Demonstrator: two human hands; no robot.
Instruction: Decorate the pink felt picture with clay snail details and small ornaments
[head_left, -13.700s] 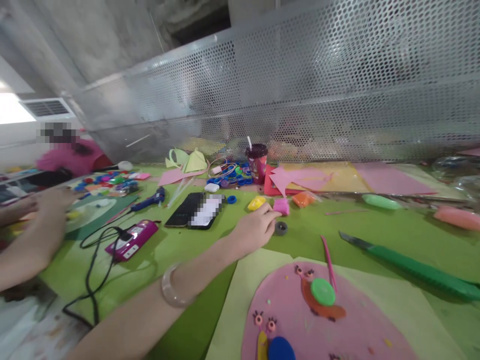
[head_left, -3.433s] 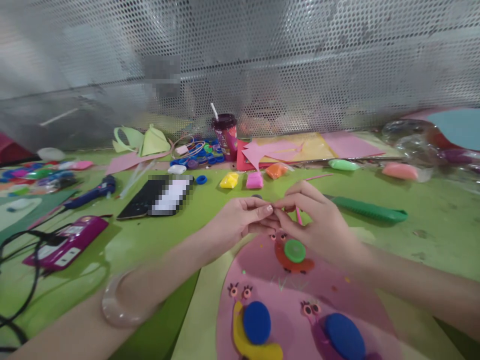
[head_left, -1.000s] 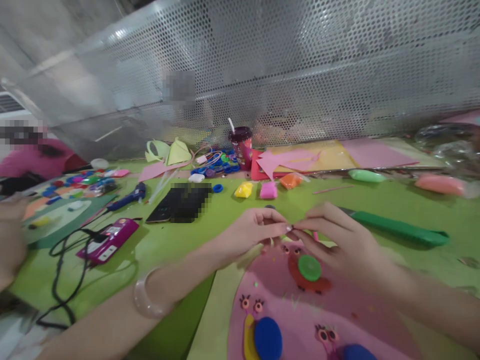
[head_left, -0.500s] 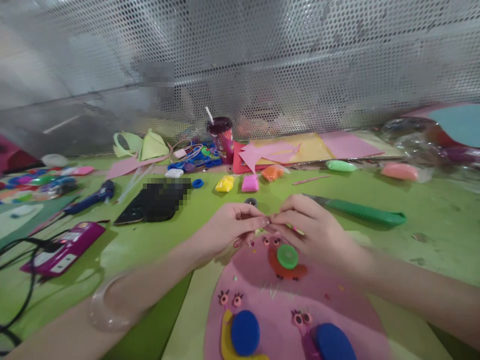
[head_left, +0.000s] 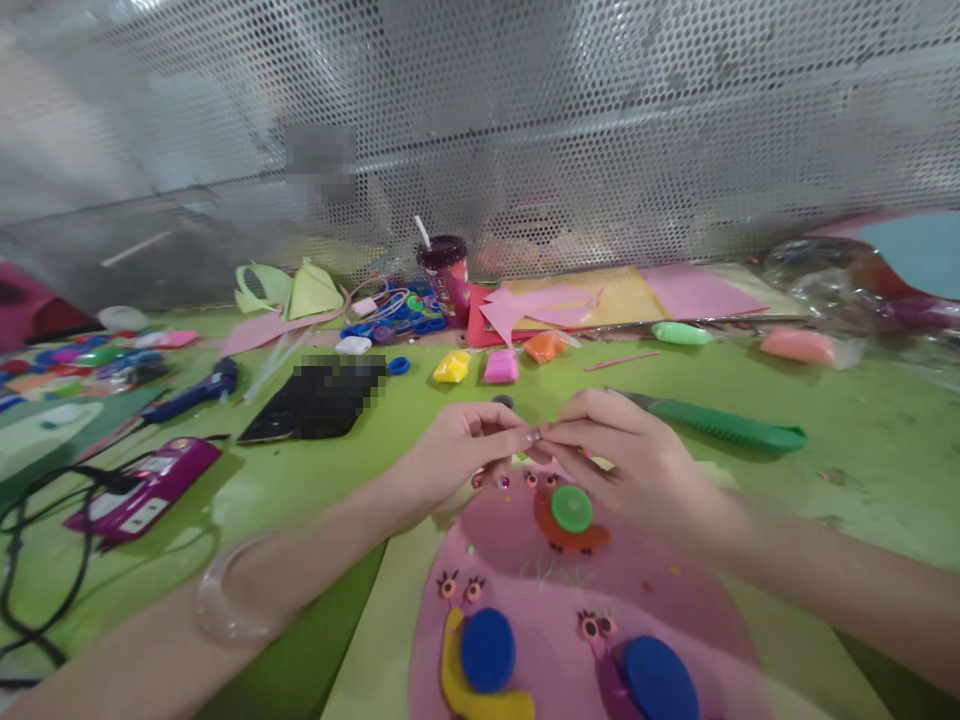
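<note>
My left hand (head_left: 474, 452) and my right hand (head_left: 626, 452) meet fingertip to fingertip above the far edge of a pink paper shape (head_left: 517, 570). Both are closed in a pinch; whatever lies between the fingertips is too small to name. Below them, clay snails with bottle-cap shells are fixed to the pink shape: an orange one with a green cap (head_left: 571, 509), a yellow one with a blue cap (head_left: 488, 650) and a purple one with a blue cap (head_left: 660, 678). Just beyond the fingers lies a small dark round thing (head_left: 503, 401), partly hidden.
A green utility knife (head_left: 724, 422) lies right of my hands. Clay packs in yellow (head_left: 451, 367), pink (head_left: 501, 366) and orange (head_left: 547, 346) sit ahead. On the left are a black phone (head_left: 315, 400), a glue gun (head_left: 196, 395) and a purple power strip (head_left: 146, 487) with cables. A lidded cup (head_left: 446, 280) stands behind.
The view has shifted slightly, so the things on the left appear a little further right. My hands keep nearly the same pinched pose, fingertips still together.
</note>
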